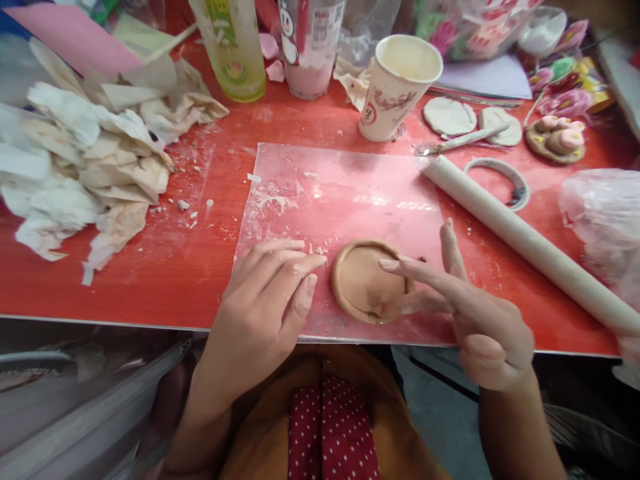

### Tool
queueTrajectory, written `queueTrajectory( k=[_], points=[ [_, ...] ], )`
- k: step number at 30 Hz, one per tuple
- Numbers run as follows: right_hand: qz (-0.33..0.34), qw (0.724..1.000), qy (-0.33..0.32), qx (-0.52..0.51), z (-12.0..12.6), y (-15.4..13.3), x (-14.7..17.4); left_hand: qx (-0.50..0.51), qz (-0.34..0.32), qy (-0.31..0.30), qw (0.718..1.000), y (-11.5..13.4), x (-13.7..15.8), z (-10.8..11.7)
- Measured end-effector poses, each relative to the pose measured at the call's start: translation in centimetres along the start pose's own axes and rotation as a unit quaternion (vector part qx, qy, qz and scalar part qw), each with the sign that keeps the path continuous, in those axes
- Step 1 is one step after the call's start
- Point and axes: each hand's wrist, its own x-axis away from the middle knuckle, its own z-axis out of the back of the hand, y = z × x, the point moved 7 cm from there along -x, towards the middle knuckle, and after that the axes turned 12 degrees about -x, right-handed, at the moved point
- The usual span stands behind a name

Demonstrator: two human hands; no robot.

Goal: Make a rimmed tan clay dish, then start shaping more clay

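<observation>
A round, shallow brown clay dish [357, 277] with a raised rim lies on a clear plastic sheet [345, 183] near the table's front edge. Just left of it rests my left hand [270, 293], empty, its fingers stretched out and pointing toward the rim. My right hand [480, 313] reaches over the dish from the right with fingers spread. One fingertip is above the far part of the dish; a lower finger, smeared by motion, is at the inner near edge. Whether it presses on the clay I cannot tell.
A long grey rolling tube [530, 243] lies at right, beside a tape roll [523, 173] and a clay-smeared tool [470, 138]. A paper cup [395, 93] and a yellow-green bottle [233, 53] stand behind. Crumpled tissues [100, 147] are heaped at left. Flat pale clay pieces [450, 117] lie behind the tool.
</observation>
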Motion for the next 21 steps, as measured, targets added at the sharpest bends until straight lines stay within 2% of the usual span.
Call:
queueTrajectory(
  k=[2,5,8,10,13,15,18,21],
  points=[
    [-0.007,1.0,0.01,0.009,0.1,0.1,0.0,-0.002,-0.002,0.001,1.0,0.0,0.0,0.0],
    [-0.023,0.999,-0.026,0.022,-0.6,0.4,0.0,-0.004,0.002,0.003,1.0,-0.1,0.0,0.0],
    [-0.001,0.999,0.032,-0.005,0.1,0.1,-0.1,-0.001,0.004,-0.002,1.0,-0.1,0.0,-0.1],
    [-0.016,0.997,0.07,0.021,0.7,0.3,-0.1,-0.001,0.003,-0.002,1.0,-0.1,0.0,-0.1],
    [-0.035,0.996,0.02,0.084,0.2,0.5,-0.1,-0.002,0.003,0.006,1.0,-0.1,0.0,0.0],
    [-0.002,0.997,0.004,0.077,0.0,0.1,0.1,0.0,0.001,0.005,1.0,-0.1,0.0,0.0],
    [0.035,0.997,0.058,0.04,0.5,-0.3,0.7,0.001,-0.002,0.002,1.0,-0.1,0.0,0.0],
    [0.029,0.993,0.112,-0.009,1.0,0.0,0.8,0.002,0.001,0.005,1.0,-0.1,0.1,0.0]
  ],
)
